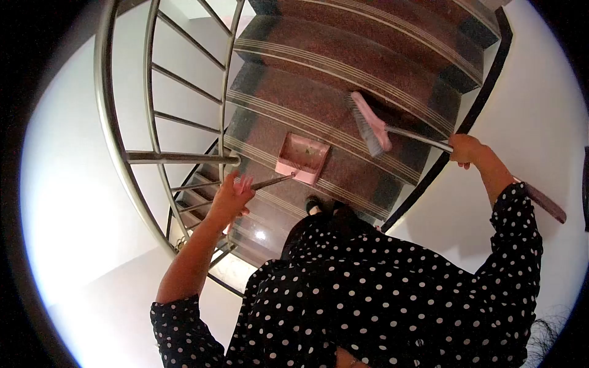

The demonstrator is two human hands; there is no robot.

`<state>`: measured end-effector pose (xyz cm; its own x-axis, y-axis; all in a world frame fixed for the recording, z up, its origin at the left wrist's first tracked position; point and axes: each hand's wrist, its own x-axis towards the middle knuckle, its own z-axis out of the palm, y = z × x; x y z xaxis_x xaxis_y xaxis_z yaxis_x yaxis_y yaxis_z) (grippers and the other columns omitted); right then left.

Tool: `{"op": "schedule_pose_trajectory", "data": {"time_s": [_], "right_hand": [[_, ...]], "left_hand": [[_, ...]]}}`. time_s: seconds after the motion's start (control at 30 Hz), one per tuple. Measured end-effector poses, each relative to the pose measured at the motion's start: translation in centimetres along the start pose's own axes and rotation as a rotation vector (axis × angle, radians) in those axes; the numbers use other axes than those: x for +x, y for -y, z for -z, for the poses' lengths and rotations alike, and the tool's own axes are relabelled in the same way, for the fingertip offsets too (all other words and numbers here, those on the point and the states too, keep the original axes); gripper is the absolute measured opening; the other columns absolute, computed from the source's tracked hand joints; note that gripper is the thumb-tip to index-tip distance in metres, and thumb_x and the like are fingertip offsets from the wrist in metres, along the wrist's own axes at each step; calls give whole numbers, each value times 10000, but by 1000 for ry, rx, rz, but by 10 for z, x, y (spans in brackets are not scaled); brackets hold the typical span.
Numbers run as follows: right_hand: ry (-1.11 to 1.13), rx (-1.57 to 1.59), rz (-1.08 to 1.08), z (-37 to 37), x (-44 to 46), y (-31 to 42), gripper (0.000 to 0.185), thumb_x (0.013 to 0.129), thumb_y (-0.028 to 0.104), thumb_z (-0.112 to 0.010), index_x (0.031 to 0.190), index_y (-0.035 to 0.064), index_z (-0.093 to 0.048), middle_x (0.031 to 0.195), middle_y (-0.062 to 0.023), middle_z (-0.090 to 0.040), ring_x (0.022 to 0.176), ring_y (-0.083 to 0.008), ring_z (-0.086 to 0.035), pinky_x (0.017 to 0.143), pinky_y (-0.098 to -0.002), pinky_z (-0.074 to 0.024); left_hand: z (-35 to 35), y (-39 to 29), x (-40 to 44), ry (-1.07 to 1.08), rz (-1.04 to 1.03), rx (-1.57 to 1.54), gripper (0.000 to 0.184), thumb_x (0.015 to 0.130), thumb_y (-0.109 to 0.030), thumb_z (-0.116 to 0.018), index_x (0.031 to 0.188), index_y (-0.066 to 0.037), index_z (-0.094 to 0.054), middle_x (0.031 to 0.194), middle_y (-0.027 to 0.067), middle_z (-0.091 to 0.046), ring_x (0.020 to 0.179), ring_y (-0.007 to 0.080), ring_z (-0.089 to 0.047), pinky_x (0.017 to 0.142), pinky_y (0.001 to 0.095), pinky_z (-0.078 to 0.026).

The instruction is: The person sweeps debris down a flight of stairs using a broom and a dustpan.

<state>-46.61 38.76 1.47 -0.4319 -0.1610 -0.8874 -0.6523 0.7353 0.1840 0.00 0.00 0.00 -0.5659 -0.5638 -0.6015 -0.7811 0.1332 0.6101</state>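
My left hand [232, 197] is closed around the pink top of the long-handled dustpan's pole. The pink dustpan [283, 167] lies on a stair tread ahead of my feet, with some small debris in its tray. In my right hand [467, 151] is the metal handle of a broom, gripped partway along, and its end sticks out past my forearm. The pink broom head [370, 121] with grey bristles is over the steps, to the right of the dustpan and farther up. Whether the bristles touch the step I cannot tell.
Dark red stairs [331, 92] with striped edges climb ahead. A metal railing [184, 157] runs along the left, with lower steps showing beyond it. White wall [485, 202] with black skirting [423, 184] borders the right. My shoes [314, 204] stand on a step below the dustpan.
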Motion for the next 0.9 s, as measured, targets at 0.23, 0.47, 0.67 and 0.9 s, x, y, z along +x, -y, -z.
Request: {"op": "schedule_pose_trajectory", "data": {"time_s": [0.23,0.47,0.67,0.9], "right_hand": [[-181,245,45,-53,-49,28,393,798,186,-634,1154,36,-565,875,-119,-630,646,-245,-635,635,-370,-534],[-366,-95,-162,-69,-40,50,419,801,108,-573,1216,149,-532,1000,-117,-640,937,-283,-622,786,-410,-506],[-291,199,101,-167,-29,110,413,752,135,-606,1156,122,-524,947,-159,-635,907,-323,-624,782,-466,-495],[-101,786,51,-157,-102,160,667,791,167,-621,1388,94,-333,890,-188,-624,584,-258,-622,581,-382,-540]], "left_hand": [[50,-2,-13,179,81,-31,286,776,-166,-664,979,5,-557,746,67,-610,559,142,-569,467,261,-472],[93,-36,-9,112,166,47,231,807,-88,-585,1025,-11,-585,813,66,-637,748,151,-616,637,281,-502],[112,-3,12,60,-164,145,225,801,-125,-598,970,22,-589,841,117,-662,753,210,-647,680,331,-498],[111,6,45,103,-282,313,287,764,-154,-618,1010,-10,-586,816,202,-635,781,330,-639,719,372,-493]]}}
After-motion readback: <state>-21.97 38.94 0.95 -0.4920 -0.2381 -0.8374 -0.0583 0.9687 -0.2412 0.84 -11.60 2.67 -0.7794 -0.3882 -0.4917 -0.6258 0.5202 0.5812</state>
